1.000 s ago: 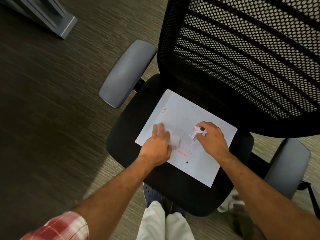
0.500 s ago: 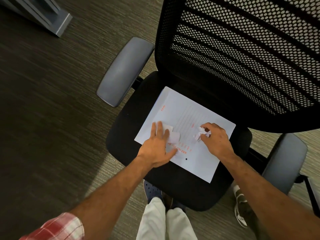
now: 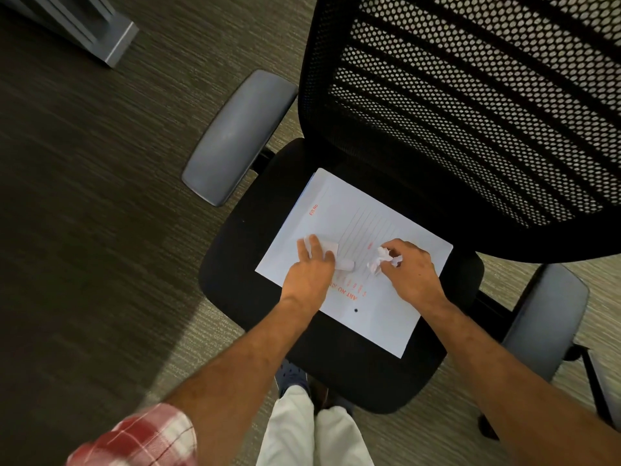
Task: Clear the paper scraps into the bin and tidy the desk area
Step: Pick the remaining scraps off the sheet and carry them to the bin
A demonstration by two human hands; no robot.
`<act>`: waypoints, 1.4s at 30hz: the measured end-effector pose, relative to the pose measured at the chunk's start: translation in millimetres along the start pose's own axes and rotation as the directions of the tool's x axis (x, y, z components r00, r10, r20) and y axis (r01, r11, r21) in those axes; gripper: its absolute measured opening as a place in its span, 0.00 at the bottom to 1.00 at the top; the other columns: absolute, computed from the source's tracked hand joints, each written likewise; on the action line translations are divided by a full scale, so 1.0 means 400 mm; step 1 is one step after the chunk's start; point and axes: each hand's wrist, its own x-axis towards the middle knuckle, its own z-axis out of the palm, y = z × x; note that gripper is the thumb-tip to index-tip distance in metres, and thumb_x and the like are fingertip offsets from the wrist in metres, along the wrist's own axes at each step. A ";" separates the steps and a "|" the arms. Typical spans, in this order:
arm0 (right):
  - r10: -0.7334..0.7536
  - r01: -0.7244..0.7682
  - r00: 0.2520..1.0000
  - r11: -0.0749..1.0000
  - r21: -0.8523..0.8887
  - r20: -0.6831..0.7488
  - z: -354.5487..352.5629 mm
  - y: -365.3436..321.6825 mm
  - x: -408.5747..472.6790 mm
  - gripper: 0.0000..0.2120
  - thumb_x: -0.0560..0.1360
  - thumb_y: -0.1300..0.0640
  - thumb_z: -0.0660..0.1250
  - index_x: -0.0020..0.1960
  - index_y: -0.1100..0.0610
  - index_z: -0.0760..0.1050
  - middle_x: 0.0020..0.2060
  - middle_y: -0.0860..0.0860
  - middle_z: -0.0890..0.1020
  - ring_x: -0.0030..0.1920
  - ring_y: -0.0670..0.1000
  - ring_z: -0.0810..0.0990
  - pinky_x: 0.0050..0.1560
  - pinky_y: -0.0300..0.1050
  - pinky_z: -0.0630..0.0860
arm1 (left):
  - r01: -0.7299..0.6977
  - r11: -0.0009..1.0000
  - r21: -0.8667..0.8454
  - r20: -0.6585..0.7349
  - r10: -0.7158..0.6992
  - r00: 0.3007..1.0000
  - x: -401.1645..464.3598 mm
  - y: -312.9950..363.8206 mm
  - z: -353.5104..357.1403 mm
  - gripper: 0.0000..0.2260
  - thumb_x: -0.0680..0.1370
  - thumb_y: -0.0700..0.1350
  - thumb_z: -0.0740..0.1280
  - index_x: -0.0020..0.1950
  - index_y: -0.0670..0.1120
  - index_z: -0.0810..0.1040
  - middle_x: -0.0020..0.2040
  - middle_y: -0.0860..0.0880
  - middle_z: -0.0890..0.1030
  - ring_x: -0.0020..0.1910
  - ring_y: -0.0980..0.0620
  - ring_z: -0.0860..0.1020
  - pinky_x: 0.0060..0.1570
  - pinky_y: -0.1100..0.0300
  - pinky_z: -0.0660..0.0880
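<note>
A white sheet with red print (image 3: 366, 216) lies on the black seat (image 3: 242, 237) of an office chair. My left hand (image 3: 311, 274) rests flat on the sheet, its fingers over small flat paper scraps (image 3: 331, 246); another scrap (image 3: 346, 265) shows by the thumb. My right hand (image 3: 411, 274) is on the sheet's right part, its fingers closed around a crumpled white paper scrap (image 3: 383, 257). No bin is in view.
The chair has a black mesh backrest (image 3: 470, 105) and grey armrests at left (image 3: 238, 136) and right (image 3: 544, 317). Dark carpet surrounds it. A grey furniture base (image 3: 111, 35) stands at the top left. My legs and shoes (image 3: 292, 375) are below the seat's front edge.
My left hand has slid a little up the sheet and flattened over the flat scraps. My right hand still grips the crumpled scrap in about the same place.
</note>
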 end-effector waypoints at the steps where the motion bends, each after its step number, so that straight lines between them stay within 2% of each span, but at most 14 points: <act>1: 0.006 -0.006 1.000 1.000 0.012 -0.001 -0.003 -0.001 0.000 0.14 0.76 0.60 0.72 0.60 0.57 0.77 0.56 0.54 0.82 0.54 0.53 0.81 0.54 0.47 0.80 | -0.004 1.000 0.011 0.010 0.004 1.000 0.001 -0.004 -0.009 0.23 0.79 0.38 0.67 0.73 0.43 0.64 0.79 0.35 0.52 0.77 0.30 0.55 0.57 0.48 0.79; 3: 0.014 -0.014 1.000 1.000 0.021 0.001 -0.009 -0.002 -0.003 0.13 0.76 0.59 0.72 0.59 0.56 0.77 0.55 0.54 0.82 0.53 0.52 0.81 0.54 0.50 0.82 | -0.021 0.999 0.030 0.015 0.020 1.000 0.005 -0.016 -0.024 0.22 0.78 0.36 0.68 0.71 0.43 0.67 0.78 0.35 0.56 0.76 0.32 0.60 0.57 0.48 0.79; 6: 0.005 -0.006 1.000 0.999 0.033 0.011 -0.019 -0.002 -0.005 0.12 0.76 0.60 0.72 0.59 0.56 0.77 0.55 0.53 0.82 0.54 0.53 0.82 0.55 0.47 0.81 | -0.059 0.997 0.051 -0.007 0.059 0.998 0.014 -0.043 -0.041 0.24 0.76 0.37 0.71 0.70 0.42 0.68 0.74 0.37 0.63 0.71 0.37 0.69 0.58 0.48 0.79; 10: -0.011 0.010 1.000 0.999 0.033 0.013 -0.027 -0.003 -0.001 0.12 0.75 0.59 0.72 0.58 0.55 0.77 0.55 0.53 0.83 0.55 0.53 0.83 0.56 0.47 0.80 | -0.106 0.994 0.030 -0.051 0.108 0.993 0.019 -0.057 -0.060 0.22 0.76 0.39 0.72 0.68 0.43 0.70 0.63 0.43 0.76 0.63 0.44 0.76 0.58 0.50 0.78; 15: -0.004 0.003 1.000 0.998 0.062 0.016 -0.036 -0.008 -0.012 0.13 0.76 0.59 0.72 0.59 0.55 0.77 0.56 0.53 0.83 0.56 0.54 0.83 0.55 0.53 0.82 | -0.097 0.991 -0.093 -0.122 0.085 0.989 0.008 -0.058 -0.075 0.19 0.75 0.41 0.73 0.65 0.47 0.74 0.57 0.46 0.79 0.53 0.47 0.81 0.54 0.52 0.79; 18: -0.020 0.019 1.000 0.996 0.093 0.008 -0.051 -0.011 -0.033 0.12 0.76 0.60 0.71 0.58 0.54 0.77 0.55 0.51 0.82 0.54 0.52 0.82 0.54 0.53 0.83 | -0.057 0.973 -0.222 -0.186 0.016 0.982 -0.014 -0.063 -0.089 0.14 0.77 0.41 0.70 0.62 0.47 0.77 0.54 0.47 0.81 0.50 0.47 0.82 0.52 0.53 0.80; 21: -0.056 0.052 0.998 0.991 0.124 0.026 -0.074 -0.028 -0.063 0.08 0.76 0.59 0.71 0.54 0.51 0.78 0.49 0.47 0.82 0.49 0.49 0.82 0.50 0.52 0.84 | 0.037 0.881 -0.471 -0.241 -0.169 0.956 -0.065 -0.067 -0.104 0.10 0.80 0.40 0.64 0.60 0.46 0.79 0.53 0.47 0.83 0.50 0.47 0.82 0.50 0.54 0.80; 26: -0.111 0.102 0.992 0.985 0.139 0.060 -0.095 -0.103 -0.125 0.06 0.76 0.59 0.70 0.51 0.53 0.79 0.44 0.45 0.81 0.44 0.49 0.83 0.41 0.53 0.84 | 0.104 0.677 -0.729 -0.268 -0.422 0.866 -0.182 -0.070 -0.125 0.08 0.79 0.41 0.68 0.56 0.45 0.82 0.50 0.47 0.84 0.48 0.49 0.83 0.51 0.53 0.82; 28: -0.136 0.123 0.988 0.982 0.146 0.078 -0.093 -0.148 -0.153 0.07 0.76 0.60 0.70 0.53 0.53 0.79 0.44 0.46 0.81 0.45 0.50 0.83 0.38 0.50 0.84 | 0.102 0.613 -0.784 -0.279 -0.494 0.823 -0.237 -0.077 -0.135 0.07 0.79 0.41 0.68 0.56 0.45 0.83 0.49 0.47 0.84 0.47 0.51 0.82 0.50 0.57 0.81; 33: -0.213 0.192 0.968 0.970 0.151 0.133 -0.027 -0.253 -0.218 0.09 0.76 0.59 0.71 0.56 0.54 0.79 0.46 0.48 0.81 0.45 0.50 0.83 0.37 0.45 0.84 | 0.130 0.465 -0.876 -0.214 -0.615 0.759 -0.389 -0.130 -0.108 0.08 0.77 0.39 0.68 0.51 0.49 0.84 0.41 0.52 0.83 0.39 0.56 0.80 0.39 0.62 0.75; 36: -0.252 0.229 0.949 0.964 0.131 0.192 0.049 -0.321 -0.272 0.12 0.76 0.57 0.72 0.59 0.54 0.78 0.51 0.49 0.81 0.44 0.49 0.82 0.34 0.37 0.81 | 0.170 0.393 -0.904 -0.161 -0.680 0.715 -0.491 -0.181 -0.048 0.10 0.76 0.39 0.68 0.51 0.52 0.85 0.40 0.55 0.84 0.38 0.59 0.80 0.34 0.72 0.70; 38: -0.264 0.239 0.935 0.962 0.131 0.237 0.111 -0.367 -0.311 0.14 0.76 0.58 0.71 0.60 0.53 0.77 0.53 0.49 0.79 0.47 0.50 0.81 0.36 0.36 0.81 | 0.194 0.358 -0.913 -0.143 -0.728 0.670 -0.555 -0.222 0.012 0.11 0.74 0.38 0.68 0.49 0.51 0.86 0.40 0.54 0.85 0.38 0.58 0.80 0.33 0.76 0.67; 42: -0.339 0.314 0.877 0.941 0.128 0.342 0.252 -0.437 -0.410 0.12 0.75 0.58 0.72 0.57 0.51 0.78 0.52 0.49 0.81 0.47 0.49 0.82 0.38 0.38 0.82 | 0.277 0.236 -0.931 -0.035 -0.816 0.578 -0.686 -0.286 0.157 0.09 0.71 0.36 0.70 0.45 0.48 0.87 0.37 0.49 0.85 0.36 0.52 0.81 0.32 0.69 0.63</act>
